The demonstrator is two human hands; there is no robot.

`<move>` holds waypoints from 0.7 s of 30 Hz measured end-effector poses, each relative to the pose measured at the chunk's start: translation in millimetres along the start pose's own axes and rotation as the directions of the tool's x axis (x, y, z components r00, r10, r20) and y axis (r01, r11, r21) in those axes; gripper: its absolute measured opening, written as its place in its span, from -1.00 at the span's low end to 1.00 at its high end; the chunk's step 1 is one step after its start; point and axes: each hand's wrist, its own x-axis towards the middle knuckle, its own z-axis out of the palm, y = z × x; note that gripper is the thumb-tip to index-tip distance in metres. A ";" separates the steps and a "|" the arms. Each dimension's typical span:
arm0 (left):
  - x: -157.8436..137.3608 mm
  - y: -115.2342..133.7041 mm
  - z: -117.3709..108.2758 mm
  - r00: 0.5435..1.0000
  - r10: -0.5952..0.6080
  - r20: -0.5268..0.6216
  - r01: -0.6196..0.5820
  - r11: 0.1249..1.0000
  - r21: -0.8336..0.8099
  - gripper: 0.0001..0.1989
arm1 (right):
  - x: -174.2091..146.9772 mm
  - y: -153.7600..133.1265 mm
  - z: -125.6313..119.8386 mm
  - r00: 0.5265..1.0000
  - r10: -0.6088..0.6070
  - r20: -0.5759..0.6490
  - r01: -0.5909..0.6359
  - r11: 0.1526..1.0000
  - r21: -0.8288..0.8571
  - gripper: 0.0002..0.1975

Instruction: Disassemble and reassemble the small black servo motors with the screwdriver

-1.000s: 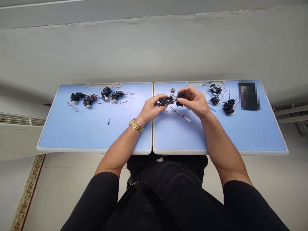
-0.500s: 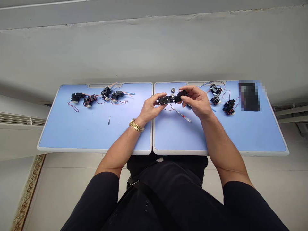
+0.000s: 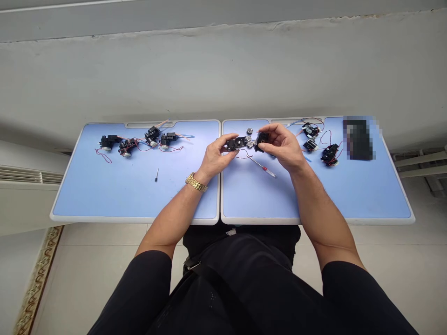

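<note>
Between thumb and fingers, my left hand (image 3: 218, 156) grips a black mechanical housing (image 3: 237, 143) with a round part in its middle. My right hand (image 3: 282, 146) pinches a separate black plastic cover piece (image 3: 261, 141), its face turned toward me. A narrow gap lies between the two black pieces. Small round silver-coloured parts (image 3: 249, 131) sit around that gap. Below the hands, a screwdriver (image 3: 264, 168) with a clear and red handle lies on the table, near a thin red wire from the housing.
Several black motor-like assemblies with wires (image 3: 152, 136) lie on the left tabletop (image 3: 104, 186), near a small dark-handled tool (image 3: 156, 175). More wired black assemblies (image 3: 329, 155) are on the right, beside a blurred dark rectangular object (image 3: 359, 139). A seam divides the two tabletops.
The black cover in my right hand has turned so its face shows, and it stands slightly farther from the housing. My left hand keeps its hold; the housing's round middle shows more clearly.
</note>
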 end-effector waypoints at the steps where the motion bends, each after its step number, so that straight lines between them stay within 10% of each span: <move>1: 0.0 -0.5 0.2 1.000 -0.002 0.001 0.002 1.000 -0.001 -0.52 | -0.2 -0.2 -0.2 1.000 0.002 -0.005 -0.002 1.000 -0.006 -0.48; 21: 0.2 -1.4 0.4 1.000 -0.026 0.004 0.027 1.000 -0.017 -0.54 | 1.3 3.3 0.1 1.000 0.001 -0.030 -0.002 1.000 -0.014 -0.48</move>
